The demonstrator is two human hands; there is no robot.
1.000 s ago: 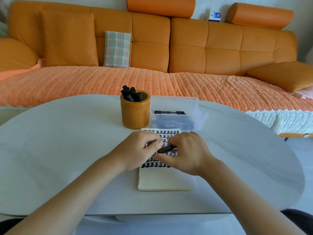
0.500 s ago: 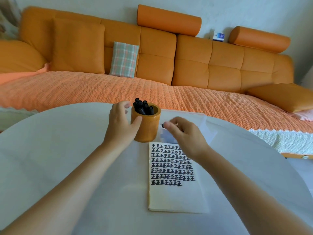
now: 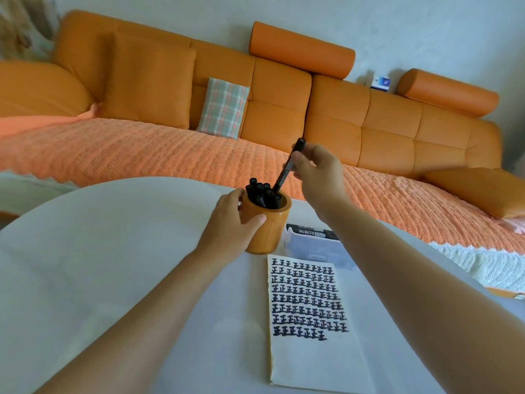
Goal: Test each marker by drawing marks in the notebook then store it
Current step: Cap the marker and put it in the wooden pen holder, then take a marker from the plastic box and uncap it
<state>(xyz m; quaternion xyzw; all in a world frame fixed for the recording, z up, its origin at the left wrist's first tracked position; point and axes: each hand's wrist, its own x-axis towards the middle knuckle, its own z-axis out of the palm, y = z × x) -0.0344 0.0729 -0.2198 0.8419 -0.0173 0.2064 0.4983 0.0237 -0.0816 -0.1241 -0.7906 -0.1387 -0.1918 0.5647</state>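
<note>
An orange pen cup [image 3: 270, 231] stands on the white table [image 3: 99, 265] with several black markers [image 3: 262, 193] upright in it. My left hand [image 3: 231, 226] grips the cup's left side. My right hand [image 3: 315, 172] pinches one black marker [image 3: 288, 169] above the cup, tilted, its lower end still among the others. The open notebook [image 3: 312, 354] lies in front of the cup, its page filled with rows of black marks. A clear plastic box [image 3: 315, 245] right of the cup holds at least one black marker [image 3: 309, 230].
An orange sofa [image 3: 355, 120] with a knitted orange throw runs behind the table. A plaid cushion [image 3: 223, 108] leans on its back. A small blue and white box [image 3: 380, 82] sits on the sofa's top edge.
One second ago both hands held a marker over the notebook. My left hand then went to the cup and my right hand to the box. Now the right hand holds a marker above the cup.
</note>
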